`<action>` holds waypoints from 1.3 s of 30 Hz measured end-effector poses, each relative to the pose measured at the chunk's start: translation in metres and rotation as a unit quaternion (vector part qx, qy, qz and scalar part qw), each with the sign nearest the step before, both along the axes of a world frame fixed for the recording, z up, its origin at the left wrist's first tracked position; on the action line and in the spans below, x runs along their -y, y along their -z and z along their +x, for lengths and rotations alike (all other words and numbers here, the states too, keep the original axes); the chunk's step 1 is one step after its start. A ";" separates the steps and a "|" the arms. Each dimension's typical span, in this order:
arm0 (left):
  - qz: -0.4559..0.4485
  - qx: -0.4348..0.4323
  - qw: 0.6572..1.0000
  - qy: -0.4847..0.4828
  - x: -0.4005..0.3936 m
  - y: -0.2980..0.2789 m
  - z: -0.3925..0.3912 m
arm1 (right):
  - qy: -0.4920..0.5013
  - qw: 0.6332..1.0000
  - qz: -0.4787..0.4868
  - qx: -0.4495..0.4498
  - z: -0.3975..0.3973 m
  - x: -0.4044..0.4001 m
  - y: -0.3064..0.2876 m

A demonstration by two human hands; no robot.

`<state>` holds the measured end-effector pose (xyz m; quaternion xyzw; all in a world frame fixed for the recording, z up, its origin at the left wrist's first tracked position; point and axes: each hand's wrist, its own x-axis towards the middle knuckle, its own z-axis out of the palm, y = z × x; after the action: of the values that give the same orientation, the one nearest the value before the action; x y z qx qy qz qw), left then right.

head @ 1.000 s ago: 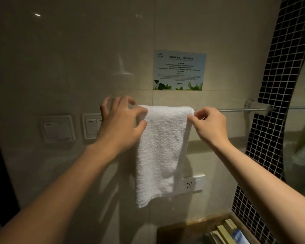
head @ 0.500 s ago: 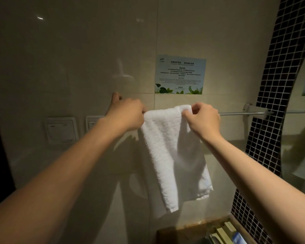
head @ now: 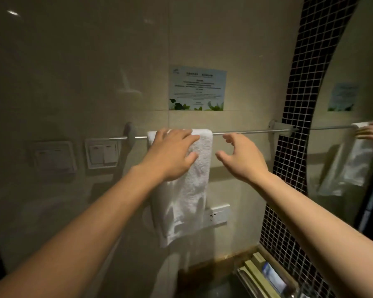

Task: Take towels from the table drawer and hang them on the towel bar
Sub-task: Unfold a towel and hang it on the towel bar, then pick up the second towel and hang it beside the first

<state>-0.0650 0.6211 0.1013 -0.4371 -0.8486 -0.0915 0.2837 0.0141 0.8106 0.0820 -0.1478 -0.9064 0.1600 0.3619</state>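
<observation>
White terry towel (head: 187, 190) is draped over the metal towel bar (head: 241, 132), beside wall switches (head: 102, 153). Its top is pressed by the left hand (head: 170, 155), fingers straight. The right hand (head: 241, 160) is held apart, fingers loosely spread, gripping nothing.

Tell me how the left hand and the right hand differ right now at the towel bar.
The left hand lies flat on the white towel, fingers straight and spread over its fold on the towel bar; the right hand touches nothing, hovering just right of the towel. The left hand's fingers reach up to the bar; the right hand's fingers are loosely curved, below the bar. Both are bare, open, and raised toward the wall.
</observation>
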 end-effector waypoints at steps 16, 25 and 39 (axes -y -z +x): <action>-0.105 0.183 0.903 0.374 -0.172 0.167 0.111 | 0.298 0.938 -0.068 0.164 0.235 -0.045 0.138; -0.260 0.247 0.788 0.500 -0.205 0.308 0.224 | 0.450 0.829 -0.222 0.248 0.353 0.011 0.277; -0.401 0.151 0.727 0.536 -0.194 0.508 0.345 | 0.456 0.718 -0.420 0.315 0.443 0.020 0.460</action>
<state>0.2804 0.8155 -0.4072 -0.8727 -0.4624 0.0553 -0.1465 0.4569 0.7901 -0.3778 -0.7223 -0.6303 0.2841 -0.0148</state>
